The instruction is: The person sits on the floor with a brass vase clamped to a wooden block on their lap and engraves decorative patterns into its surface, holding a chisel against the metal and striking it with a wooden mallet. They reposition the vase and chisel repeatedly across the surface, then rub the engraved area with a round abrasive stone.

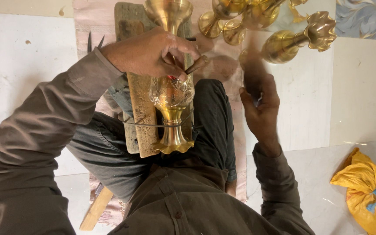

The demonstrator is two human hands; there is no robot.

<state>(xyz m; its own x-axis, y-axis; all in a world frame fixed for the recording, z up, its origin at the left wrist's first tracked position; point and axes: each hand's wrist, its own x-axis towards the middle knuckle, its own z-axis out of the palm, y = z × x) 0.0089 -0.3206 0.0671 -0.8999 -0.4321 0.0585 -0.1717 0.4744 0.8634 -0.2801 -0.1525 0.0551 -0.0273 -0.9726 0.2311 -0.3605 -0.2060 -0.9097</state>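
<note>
Brass vase (172, 93) is lain on wooden board (142, 109); small tool (195, 65) is pinched against it by left hand (151, 54). Right hand (261, 109) is blurred, grip cannot be told.

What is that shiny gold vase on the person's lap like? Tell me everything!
The vase looks like polished brass, with a flared mouth, a round belly cut with leafy patterns and a ruffled foot. It lies lengthwise on a worn wooden board across the lap, with a dark wire looped over its neck. The left hand rests on it, pressing a small tool to the belly.
</note>
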